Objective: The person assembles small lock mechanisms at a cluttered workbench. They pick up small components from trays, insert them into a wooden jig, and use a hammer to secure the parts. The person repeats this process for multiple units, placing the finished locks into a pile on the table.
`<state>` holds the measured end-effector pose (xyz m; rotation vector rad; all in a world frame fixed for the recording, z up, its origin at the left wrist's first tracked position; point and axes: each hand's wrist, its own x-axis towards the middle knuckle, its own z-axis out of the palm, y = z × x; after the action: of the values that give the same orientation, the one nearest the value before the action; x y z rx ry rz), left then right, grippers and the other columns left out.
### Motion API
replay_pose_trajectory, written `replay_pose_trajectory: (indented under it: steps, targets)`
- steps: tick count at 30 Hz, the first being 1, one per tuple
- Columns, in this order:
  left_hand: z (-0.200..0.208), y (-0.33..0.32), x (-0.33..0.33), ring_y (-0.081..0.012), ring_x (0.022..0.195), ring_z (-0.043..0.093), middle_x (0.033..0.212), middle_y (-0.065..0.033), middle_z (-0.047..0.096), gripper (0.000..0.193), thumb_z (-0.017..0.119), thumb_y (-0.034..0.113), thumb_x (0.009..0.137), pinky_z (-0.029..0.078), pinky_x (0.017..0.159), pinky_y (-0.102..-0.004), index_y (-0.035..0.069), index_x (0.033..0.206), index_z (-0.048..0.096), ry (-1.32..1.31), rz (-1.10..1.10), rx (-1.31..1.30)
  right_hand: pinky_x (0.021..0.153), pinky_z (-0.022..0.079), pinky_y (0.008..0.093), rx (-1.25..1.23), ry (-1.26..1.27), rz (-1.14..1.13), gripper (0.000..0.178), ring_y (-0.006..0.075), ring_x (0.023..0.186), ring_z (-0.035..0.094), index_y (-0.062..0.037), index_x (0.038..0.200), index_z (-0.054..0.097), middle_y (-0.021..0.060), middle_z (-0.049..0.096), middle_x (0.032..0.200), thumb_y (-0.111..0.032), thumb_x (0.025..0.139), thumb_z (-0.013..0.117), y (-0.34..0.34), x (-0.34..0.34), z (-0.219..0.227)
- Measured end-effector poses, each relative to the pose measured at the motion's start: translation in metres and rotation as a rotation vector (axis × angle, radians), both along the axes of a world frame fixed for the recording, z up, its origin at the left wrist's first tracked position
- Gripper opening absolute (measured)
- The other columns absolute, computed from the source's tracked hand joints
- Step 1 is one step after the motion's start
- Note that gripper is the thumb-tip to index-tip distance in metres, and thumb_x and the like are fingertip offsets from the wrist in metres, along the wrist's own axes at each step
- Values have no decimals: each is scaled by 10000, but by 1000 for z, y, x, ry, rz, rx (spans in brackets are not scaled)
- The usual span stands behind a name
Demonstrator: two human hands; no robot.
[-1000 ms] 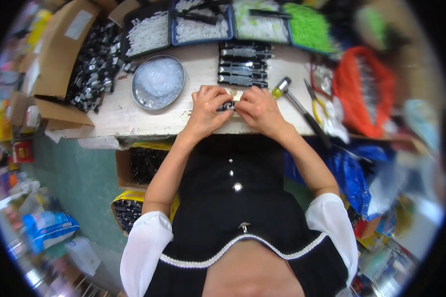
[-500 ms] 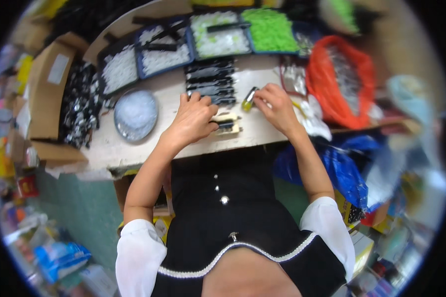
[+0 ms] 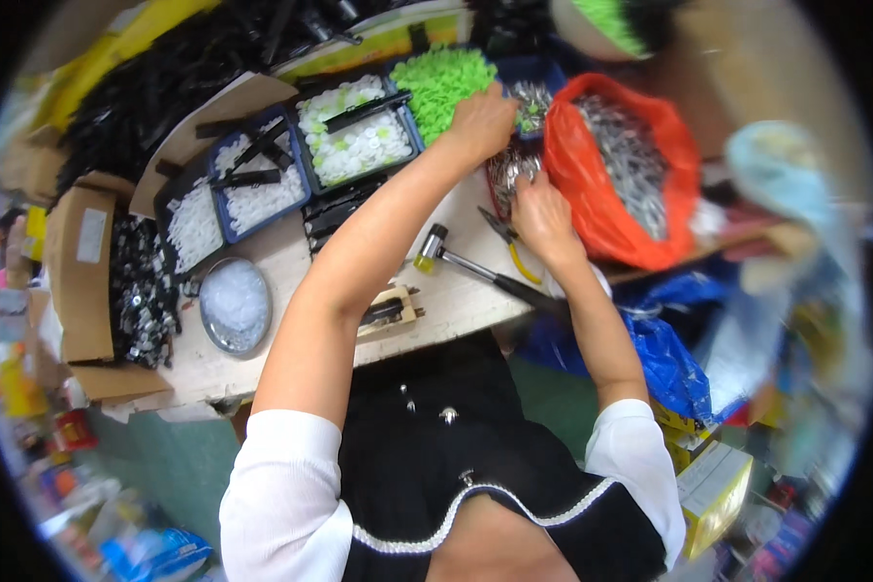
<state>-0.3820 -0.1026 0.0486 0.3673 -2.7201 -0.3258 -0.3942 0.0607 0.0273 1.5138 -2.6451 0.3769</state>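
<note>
My left hand (image 3: pixel 485 124) reaches far forward to the right edge of the tray of bright green pieces (image 3: pixel 435 82), beside a small blue tray of metal parts (image 3: pixel 532 105). Its fingers are curled; what they hold, if anything, is hidden. My right hand (image 3: pixel 545 221) dips its bent fingertips into a container of thin metal pins (image 3: pixel 510 177), the fingers close together. Left of it, a two-faced mallet (image 3: pixel 431 248) with a yellow and a black face lies on the table. Yellow-handled pliers (image 3: pixel 514 250) lie by my right wrist. A cream jig (image 3: pixel 407 308) holding a black piece sits below my left forearm.
An orange-red bag of metal parts (image 3: pixel 687 165) stands at right. Trays of white pieces (image 3: pixel 262 202) line the back left. A round metal dish (image 3: pixel 235 341) holds clear whitish material. A cardboard box (image 3: pixel 89 281) of black parts stands left. Black pieces (image 3: pixel 332 215) lie partly behind my left arm.
My right hand has let go of the mallet and moved to the pins. The left hand has left the jig and stretched forward right to the trays. The view has turned.
</note>
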Motion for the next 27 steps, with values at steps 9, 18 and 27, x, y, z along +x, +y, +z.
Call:
replay_pose_trajectory:
  steps: [9, 18, 27]
  targets:
    - [-3, -34, 16, -363, 821, 604, 902, -168, 588, 100, 540, 22, 700, 489, 689, -456, 11, 758, 622, -114, 13, -147, 640, 509, 477, 47, -54, 28, 135, 406, 727, 617, 33, 818, 601, 263, 578, 841, -19, 713, 533, -8, -10, -11]
    - [11, -57, 23, -268, 762, 635, 809, -122, 643, 75, 617, 20, 707, 491, 647, -348, 16, 765, 666, 353, 108, 113, 658, 507, 469, -2, -85, 82, 121, 385, 763, 621, 6, 798, 625, 218, 599, 840, -11, 693, 568, -2, -13, -4]
    - [30, -60, 50, -199, 721, 656, 842, -125, 636, 137, 603, 5, 806, 509, 537, -279, -84, 907, 624, 469, 97, 1252, 697, 465, 491, -91, -112, 22, 184, 403, 797, 586, -8, 856, 611, 211, 582, 887, 27, 702, 516, 0, -14, 0]
